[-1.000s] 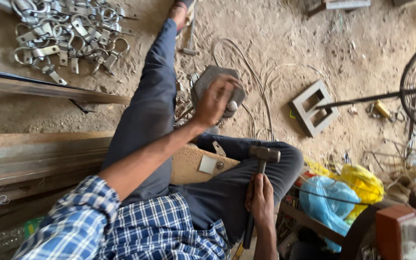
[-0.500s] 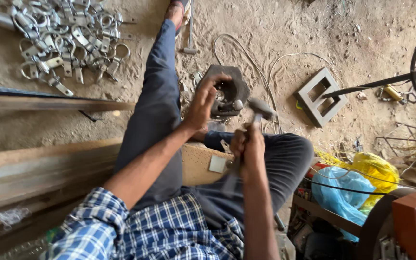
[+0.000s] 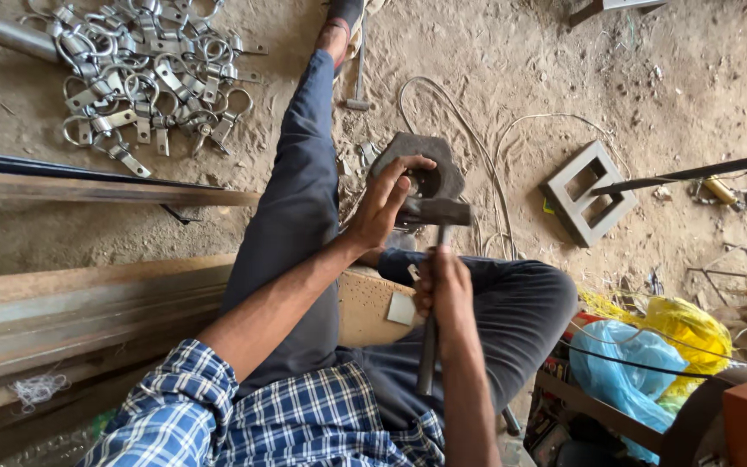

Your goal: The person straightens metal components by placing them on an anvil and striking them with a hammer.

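Blue-and-white checked shirt (image 3: pixel 304 424) with rolled sleeves, dark grey trousers (image 3: pixel 296 216).

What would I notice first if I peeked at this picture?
Right in the middle, the right hand holds a hammer with its head down on a grey metal block, where the left hand rests. At the top left lies a shiny heap of metal clamps on the sandy ground.

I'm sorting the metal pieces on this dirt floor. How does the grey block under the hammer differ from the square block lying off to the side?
The grey block has rounded shoulders and one round hole; the square block has straight edges and two rectangular openings. The grey block is steadied by the left hand with the hammer, gripped by the right hand, at it; the square block lies alone, untouched. The grey block looks darker. Both rest on the dirt floor.
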